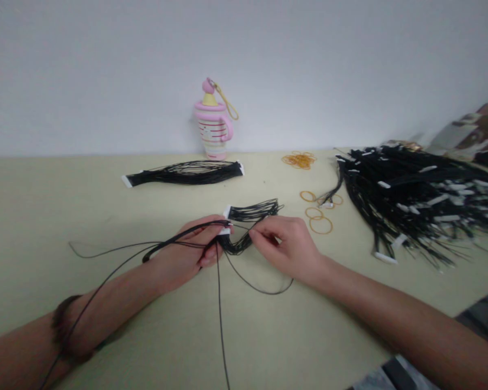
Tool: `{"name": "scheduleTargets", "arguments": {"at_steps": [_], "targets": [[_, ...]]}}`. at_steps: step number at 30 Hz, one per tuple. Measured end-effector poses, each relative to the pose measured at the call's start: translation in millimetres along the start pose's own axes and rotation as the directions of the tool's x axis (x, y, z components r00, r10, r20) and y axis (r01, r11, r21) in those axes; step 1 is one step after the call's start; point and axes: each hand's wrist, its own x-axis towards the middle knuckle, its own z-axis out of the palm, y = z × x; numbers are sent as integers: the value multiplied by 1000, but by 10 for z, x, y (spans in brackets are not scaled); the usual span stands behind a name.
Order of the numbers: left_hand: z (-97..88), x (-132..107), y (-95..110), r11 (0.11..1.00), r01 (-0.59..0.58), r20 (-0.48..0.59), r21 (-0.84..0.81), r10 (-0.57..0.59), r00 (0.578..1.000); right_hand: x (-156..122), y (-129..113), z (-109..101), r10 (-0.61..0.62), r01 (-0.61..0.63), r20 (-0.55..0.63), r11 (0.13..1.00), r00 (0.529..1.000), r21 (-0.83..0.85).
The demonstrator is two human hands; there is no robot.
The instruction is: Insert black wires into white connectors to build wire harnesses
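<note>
My left hand (199,244) is closed around a black wire harness (238,246) near its white connector (225,230). Loose black wires trail from that hand over the left forearm and down the table. Just right of the connector, my right hand (282,241) has thumb and forefinger pinched together at the harness's thin black wires. How many wires lie in that pinch is too small to make out. The harness wires bend in a loop between the two hands, and their far ends fan out above my right hand.
A tied bundle of black wires (187,174) with white ends lies behind the hands. Beyond it stands a pink striped cup (213,130). Yellow rubber bands (300,160) lie right of centre, with several loose ones nearer. A large heap of black harnesses (423,189) covers the right side.
</note>
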Motion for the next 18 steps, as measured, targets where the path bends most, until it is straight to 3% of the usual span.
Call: {"name": "scheduleTargets", "arguments": {"at_steps": [7,18], "targets": [[10,-2,23,999,-7,20,52,6,1000,-7,-13,-15,-37,37,-49,999,998,1],[36,-6,2,981,-59,-6,184,62,998,-16,-39,-22,-42,42,-22,999,999,-10]]}}
